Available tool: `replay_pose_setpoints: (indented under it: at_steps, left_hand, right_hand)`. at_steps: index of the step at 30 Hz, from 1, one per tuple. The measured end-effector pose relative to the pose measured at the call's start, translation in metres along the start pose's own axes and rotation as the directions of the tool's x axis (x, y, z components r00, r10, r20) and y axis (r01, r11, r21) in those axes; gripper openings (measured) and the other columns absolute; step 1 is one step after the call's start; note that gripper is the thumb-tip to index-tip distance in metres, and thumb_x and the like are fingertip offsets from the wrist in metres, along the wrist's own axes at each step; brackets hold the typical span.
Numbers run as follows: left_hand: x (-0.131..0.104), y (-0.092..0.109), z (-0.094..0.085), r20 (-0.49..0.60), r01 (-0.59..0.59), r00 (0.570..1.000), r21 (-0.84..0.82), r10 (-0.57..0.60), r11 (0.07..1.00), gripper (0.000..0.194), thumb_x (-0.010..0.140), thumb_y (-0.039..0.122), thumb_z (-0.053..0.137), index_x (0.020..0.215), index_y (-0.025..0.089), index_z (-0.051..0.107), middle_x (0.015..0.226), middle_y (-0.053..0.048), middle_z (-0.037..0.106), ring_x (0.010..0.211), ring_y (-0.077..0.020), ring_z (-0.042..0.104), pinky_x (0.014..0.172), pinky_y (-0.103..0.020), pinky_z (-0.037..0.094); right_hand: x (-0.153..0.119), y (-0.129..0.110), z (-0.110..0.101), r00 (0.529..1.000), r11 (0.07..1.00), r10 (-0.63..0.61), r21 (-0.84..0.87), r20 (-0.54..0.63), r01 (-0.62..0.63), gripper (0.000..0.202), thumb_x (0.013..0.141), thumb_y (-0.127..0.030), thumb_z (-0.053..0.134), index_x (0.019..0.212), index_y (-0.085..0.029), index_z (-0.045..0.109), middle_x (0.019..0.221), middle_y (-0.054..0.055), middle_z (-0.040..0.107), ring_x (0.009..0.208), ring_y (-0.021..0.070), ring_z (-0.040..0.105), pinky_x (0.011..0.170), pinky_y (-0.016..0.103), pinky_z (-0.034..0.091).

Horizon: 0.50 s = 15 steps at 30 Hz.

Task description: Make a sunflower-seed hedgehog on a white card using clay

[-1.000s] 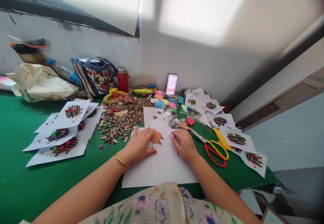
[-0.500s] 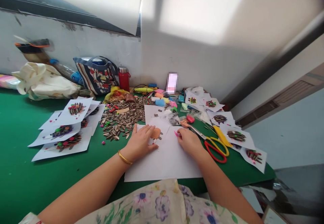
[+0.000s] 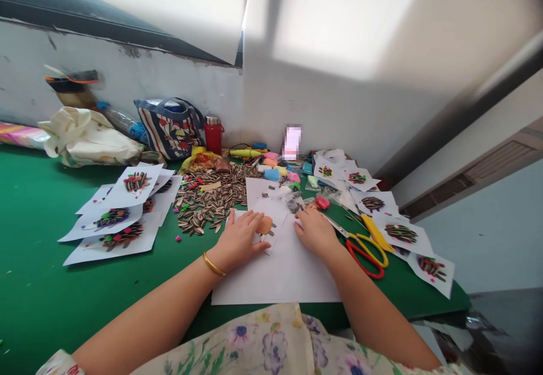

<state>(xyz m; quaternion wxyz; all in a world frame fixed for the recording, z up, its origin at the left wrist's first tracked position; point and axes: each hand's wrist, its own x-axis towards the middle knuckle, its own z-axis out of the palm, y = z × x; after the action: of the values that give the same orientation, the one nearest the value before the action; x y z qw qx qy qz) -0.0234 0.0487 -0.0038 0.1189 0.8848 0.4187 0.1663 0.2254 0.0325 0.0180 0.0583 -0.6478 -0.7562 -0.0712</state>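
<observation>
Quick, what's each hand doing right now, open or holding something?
Left hand: open, laid on the white paper.
Right hand: fingers curled; whether it holds anything cannot be told.

The left hand (image 3: 240, 236) lies spread on white paper (image 3: 275, 284) beside an orange clay piece (image 3: 266, 225); the right hand (image 3: 317, 233) curls near scissors (image 3: 351, 237)

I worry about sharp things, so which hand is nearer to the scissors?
Right: the right hand is just left of the scissors, over the white paper. The left hand is farther left, by the orange shape.
</observation>
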Motion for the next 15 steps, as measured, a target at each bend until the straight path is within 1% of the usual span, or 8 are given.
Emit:
replay_pose_setpoints:
  at_steps: [2, 4, 6, 8, 9, 11, 13, 15]
  left_hand:
    - [0.0, 0.0, 0.001, -0.006, 0.0, 1.0, 0.001, 0.0, 1.0, 0.074, 0.084, 0.055, 0.062, 0.146, 0.024, 0.035, 0.146, -0.014, 0.048, 0.139, -0.0337, 0.037, 0.116, -0.063, 0.003]
    - [0.0, 0.0, 0.001, -0.008, 0.0, 1.0, 0.001, 0.0, 1.0, 0.074, 0.084, 0.056, 0.062, 0.146, 0.024, 0.035, 0.146, -0.015, 0.048, 0.139, -0.0338, 0.037, 0.116, -0.063, 0.003]
    - [0.0, -0.001, 0.001, -0.007, 0.0, 1.0, 0.001, 0.0, 1.0, 0.075, 0.084, 0.055, 0.062, 0.145, 0.024, 0.035, 0.146, -0.015, 0.048, 0.139, -0.0338, 0.036, 0.116, -0.063, 0.003]
    - [-0.001, -0.001, 0.001, -0.003, 0.002, 1.0, 0.003, -0.002, 1.0, 0.075, 0.084, 0.055, 0.062, 0.145, 0.024, 0.035, 0.146, -0.015, 0.048, 0.14, -0.0336, 0.036, 0.116, -0.064, 0.003]
    - [-0.001, -0.001, 0.001, 0.0, 0.005, 1.0, 0.004, -0.005, 1.0, 0.075, 0.084, 0.055, 0.062, 0.146, 0.023, 0.035, 0.146, -0.015, 0.047, 0.14, -0.0334, 0.035, 0.116, -0.064, 0.004]
    - [-0.001, -0.001, 0.0, 0.007, 0.011, 1.0, 0.006, -0.011, 1.0, 0.075, 0.084, 0.056, 0.062, 0.146, 0.023, 0.034, 0.147, -0.015, 0.047, 0.14, -0.033, 0.035, 0.116, -0.064, 0.004]
    - [-0.002, 0.0, -0.001, 0.014, 0.016, 1.0, 0.006, -0.016, 1.0, 0.076, 0.084, 0.056, 0.062, 0.146, 0.023, 0.033, 0.147, -0.015, 0.047, 0.14, -0.0327, 0.035, 0.116, -0.064, 0.004]
    - [-0.002, 0.0, -0.002, 0.018, 0.017, 1.0, 0.008, -0.018, 1.0, 0.077, 0.084, 0.056, 0.062, 0.147, 0.022, 0.033, 0.146, -0.014, 0.047, 0.14, -0.0328, 0.035, 0.116, -0.064, 0.004]
  right_hand:
    - [0.018, -0.003, -0.005, 0.997, 0.998, -0.058, -0.004, -0.046, 0.058, 0.015, 0.089, -0.025, 0.056, 0.097, -0.02, 0.068, 0.098, 0.012, 0.067, 0.094, 0.0264, 0.058, 0.076, 0.034, 0.041]
    - [0.045, -0.008, -0.009, 0.995, 0.997, -0.078, -0.005, -0.056, 0.077, 0.017, 0.092, -0.024, 0.052, 0.095, -0.02, 0.068, 0.097, 0.011, 0.067, 0.094, 0.026, 0.058, 0.075, 0.033, 0.041]
    - [0.075, -0.014, -0.01, 0.997, 0.997, -0.071, 0.008, -0.021, 0.071, 0.02, 0.093, -0.023, 0.05, 0.098, -0.019, 0.068, 0.097, 0.011, 0.068, 0.095, 0.0247, 0.058, 0.077, 0.032, 0.041]
    - [0.103, -0.022, -0.009, 0.997, 0.998, -0.061, 0.007, 0.044, 0.061, 0.022, 0.092, -0.02, 0.049, 0.105, -0.019, 0.067, 0.103, 0.011, 0.068, 0.099, 0.024, 0.058, 0.081, 0.032, 0.042]
    - [0.115, -0.027, -0.008, 0.996, 0.998, -0.062, 0.005, 0.058, 0.062, 0.023, 0.092, -0.021, 0.049, 0.106, -0.019, 0.067, 0.104, 0.011, 0.068, 0.1, 0.0241, 0.058, 0.082, 0.033, 0.042]
    - [0.132, -0.037, -0.005, 0.996, 0.998, -0.067, 0.001, 0.066, 0.067, 0.021, 0.09, -0.023, 0.053, 0.105, -0.02, 0.067, 0.11, 0.011, 0.066, 0.108, 0.0259, 0.055, 0.088, 0.035, 0.041]
    - [0.143, -0.044, -0.003, 0.996, 0.998, -0.062, -0.003, 0.066, 0.062, 0.022, 0.089, -0.025, 0.053, 0.106, -0.019, 0.067, 0.117, 0.013, 0.064, 0.117, 0.0284, 0.051, 0.093, 0.037, 0.04]
    - [0.15, -0.045, -0.002, 0.995, 0.999, -0.038, -0.003, 0.092, 0.038, 0.023, 0.088, -0.024, 0.053, 0.106, -0.018, 0.067, 0.118, 0.014, 0.064, 0.117, 0.0294, 0.051, 0.093, 0.038, 0.04]
